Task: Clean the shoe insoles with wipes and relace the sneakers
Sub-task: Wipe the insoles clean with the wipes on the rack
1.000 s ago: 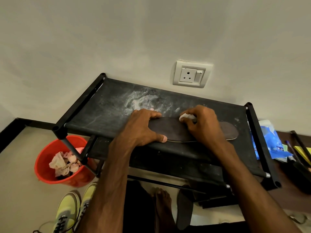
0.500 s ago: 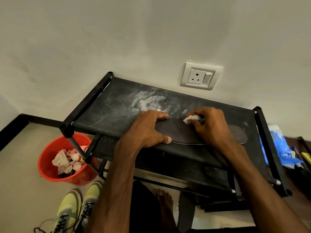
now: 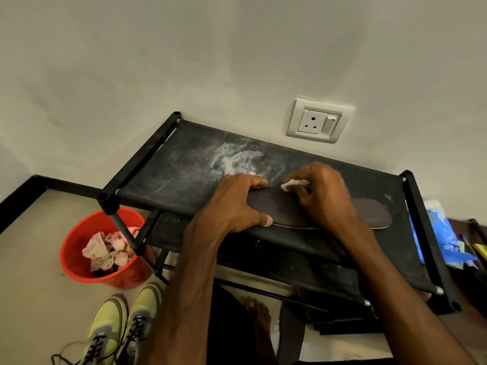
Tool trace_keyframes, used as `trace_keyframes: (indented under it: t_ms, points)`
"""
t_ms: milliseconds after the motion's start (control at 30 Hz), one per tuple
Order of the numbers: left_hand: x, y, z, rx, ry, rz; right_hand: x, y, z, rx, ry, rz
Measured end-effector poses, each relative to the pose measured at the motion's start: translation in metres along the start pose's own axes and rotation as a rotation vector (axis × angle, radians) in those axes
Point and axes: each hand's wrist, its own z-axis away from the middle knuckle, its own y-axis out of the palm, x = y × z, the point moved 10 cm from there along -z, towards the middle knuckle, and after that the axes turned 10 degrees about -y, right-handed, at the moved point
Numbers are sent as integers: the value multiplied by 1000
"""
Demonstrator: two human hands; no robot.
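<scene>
**Inspector:** Begin on the floor, at the near side of the rack.

**Assistant:** A pair of yellow-green sneakers stands in front of the rack's left end with the toes towards it. A dark lace trails loose on the floor. A bare foot is in front of the rack's middle. A red bucket stands against the rack's front left leg, with crumpled wipes inside.

**Inspector:** Location of the insole?

**Assistant:** One dark insole lies flat on the rack's top shelf. It runs lengthwise along the front edge, right of the middle.

**Inspector:** Condition of the hands?

**Assistant:** The left hand grips the insole's left end. The thumb is curled at the near edge and the fingers are bent over the far edge, holding it down on the shelf. The right hand sits over the insole's middle with the fingers curled tight. It pinches a small white wipe against the insole's far edge.

**Inspector:** Anything further out?

**Assistant:** A blue packet lies just off the rack's right end. A white powdery smear marks the top shelf towards the rack's rear. A wall socket is fixed to the wall above the rack's rear rail.
</scene>
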Motion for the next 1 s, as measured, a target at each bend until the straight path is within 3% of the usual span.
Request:
trace_keyframes:
  t_ms: [233, 433, 600, 833, 1000]
  points:
    - [1, 3, -5, 12, 19, 30, 70, 25, 8, 171, -260, -254]
    - [5, 2, -4, -11, -4, 38, 11, 13, -7, 2, -12, -95]
    - [10, 4, -10, -19, -24, 37, 80, 33, 4, 108, -257, -241]
    - [8, 6, -5, 27, -43, 46, 22, 13, -8, -33, -37, -75]
    - [8, 4, -8, 1, -29, 47, 80, 32, 1, 110, -279, -278]
